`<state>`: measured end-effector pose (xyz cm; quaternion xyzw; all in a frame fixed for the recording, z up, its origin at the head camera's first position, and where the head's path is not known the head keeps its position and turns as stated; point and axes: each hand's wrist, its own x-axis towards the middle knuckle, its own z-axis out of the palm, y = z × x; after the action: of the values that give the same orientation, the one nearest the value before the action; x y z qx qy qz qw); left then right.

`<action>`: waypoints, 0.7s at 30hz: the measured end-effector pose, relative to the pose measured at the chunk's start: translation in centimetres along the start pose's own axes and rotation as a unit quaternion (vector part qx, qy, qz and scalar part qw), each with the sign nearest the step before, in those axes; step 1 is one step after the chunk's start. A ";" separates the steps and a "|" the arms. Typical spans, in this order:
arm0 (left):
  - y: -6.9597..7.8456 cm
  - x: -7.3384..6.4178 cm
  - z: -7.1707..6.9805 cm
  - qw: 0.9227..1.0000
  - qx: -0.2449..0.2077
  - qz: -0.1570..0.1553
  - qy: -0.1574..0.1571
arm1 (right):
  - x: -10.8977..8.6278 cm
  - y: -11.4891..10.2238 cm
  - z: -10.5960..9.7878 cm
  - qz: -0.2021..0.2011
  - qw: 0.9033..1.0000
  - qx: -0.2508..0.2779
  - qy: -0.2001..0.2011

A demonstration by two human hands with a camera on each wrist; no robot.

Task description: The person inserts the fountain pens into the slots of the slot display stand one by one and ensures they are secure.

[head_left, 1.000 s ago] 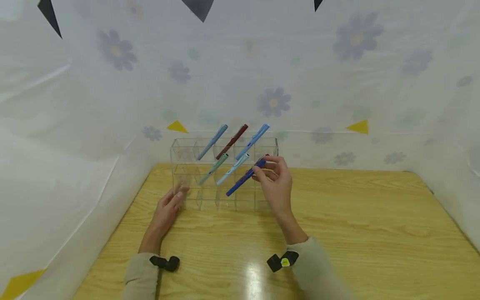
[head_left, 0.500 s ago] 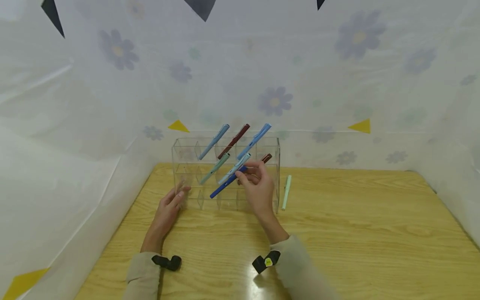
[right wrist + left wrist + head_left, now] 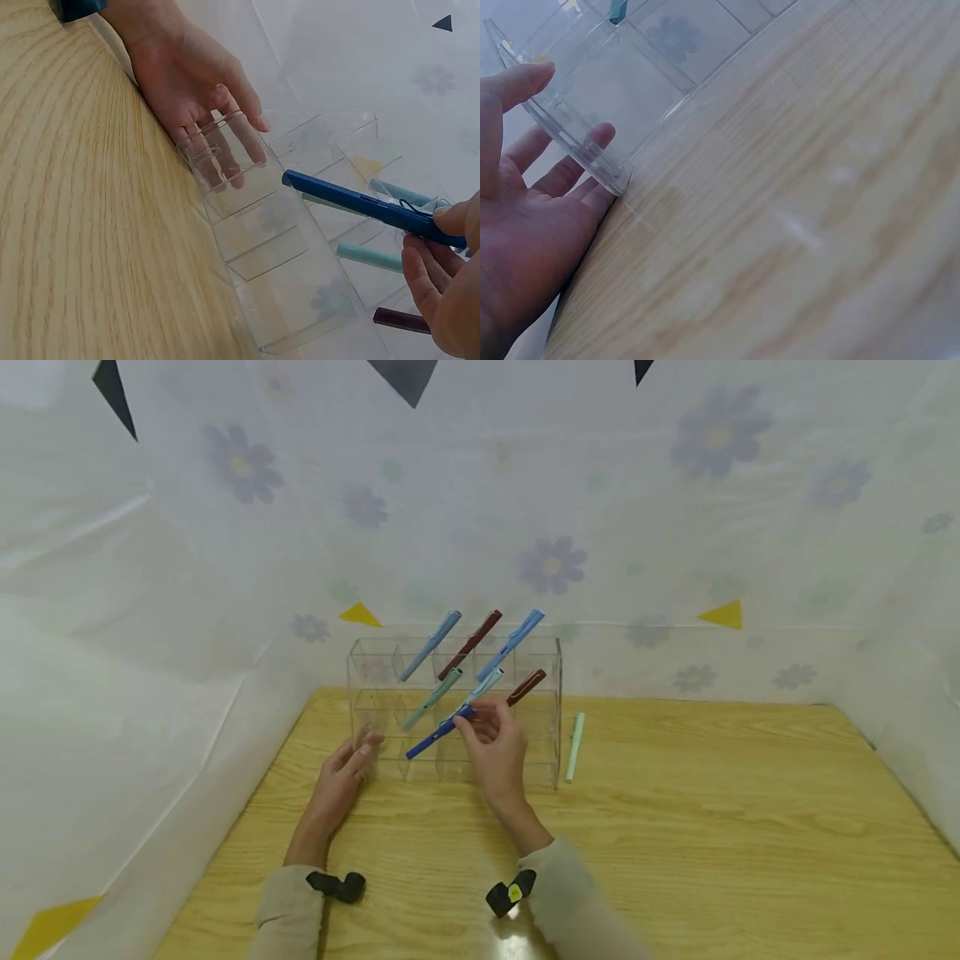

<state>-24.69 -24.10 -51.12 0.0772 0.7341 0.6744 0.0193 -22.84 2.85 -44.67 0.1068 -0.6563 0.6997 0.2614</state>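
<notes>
A clear acrylic pen holder [image 3: 558,727] with rows of compartments stands on the table. My left hand [image 3: 345,772] holds its left end; in the left wrist view the thumb and fingers [image 3: 562,176] lie on either side of the clear side wall. My right hand [image 3: 495,747] pinches a blue pen [image 3: 431,742] near its upper end, clip showing, tilted in front of the lower compartments. Behind it in the middle row lean a green pen [image 3: 431,700], a pale blue pen [image 3: 489,680] partly hidden, and a dark red pen [image 3: 527,687].
Three pens lean in the top row: a grey-blue pen [image 3: 431,646], a maroon pen [image 3: 470,645] and a light blue pen [image 3: 511,645]. A pale green pen [image 3: 575,747] lies on the wooden table [image 3: 712,827] right of the holder. A flowered white sheet [image 3: 465,527] hangs behind.
My right hand has moved left and slightly down with the blue pen, uncovering the dark red pen and the pale green pen on the table. My left hand stays at the holder's end.
</notes>
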 end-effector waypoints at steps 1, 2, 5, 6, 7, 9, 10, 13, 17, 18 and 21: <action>-0.1 0.0 0.0 1.000 0.002 -0.001 0.001 | -0.1 0.1 0.1 -0.003 1.000 -0.004 0.001; -0.1 0.0 0.0 1.000 0.003 -0.003 0.001 | -0.2 0.1 0.2 -0.003 1.000 -0.007 0.000; -0.2 0.1 -0.1 1.000 -0.002 -0.004 -0.002 | -0.4 0.5 0.4 0.003 1.000 -0.016 -0.009; -0.2 0.2 -0.1 1.000 -0.001 -0.004 -0.001 | -0.5 0.6 0.5 0.008 1.000 -0.020 -0.014; -0.2 0.2 -0.1 1.000 0.002 -0.004 0.000 | -0.5 0.7 0.6 0.013 0.999 -0.024 -0.019; -0.2 0.3 -0.1 1.000 0.003 -0.003 -0.001 | -0.5 0.9 0.7 0.020 0.999 -0.032 -0.029; -0.2 0.3 -0.1 1.000 0.004 -0.003 -0.002 | -0.5 1.0 0.8 0.024 0.998 -0.038 -0.032; -0.2 0.3 -0.1 1.000 0.004 -0.006 -0.001 | -0.6 1.4 0.9 0.028 0.997 -0.055 -0.041; -0.2 0.2 -0.2 1.000 0.004 -0.004 0.000 | -0.7 1.7 0.9 0.026 0.996 -0.069 -0.056; -0.2 0.2 -0.2 1.000 0.003 -0.003 0.000 | -0.7 1.8 0.9 0.025 0.995 -0.072 -0.060; -0.3 0.2 -0.2 1.000 -0.002 0.003 -0.005 | -0.8 2.0 0.9 0.020 0.993 -0.088 -0.070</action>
<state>-24.93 -24.29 -51.35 0.0832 0.7326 0.6753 0.0211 -23.36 1.81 -46.64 0.1193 -0.7339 0.6351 0.2094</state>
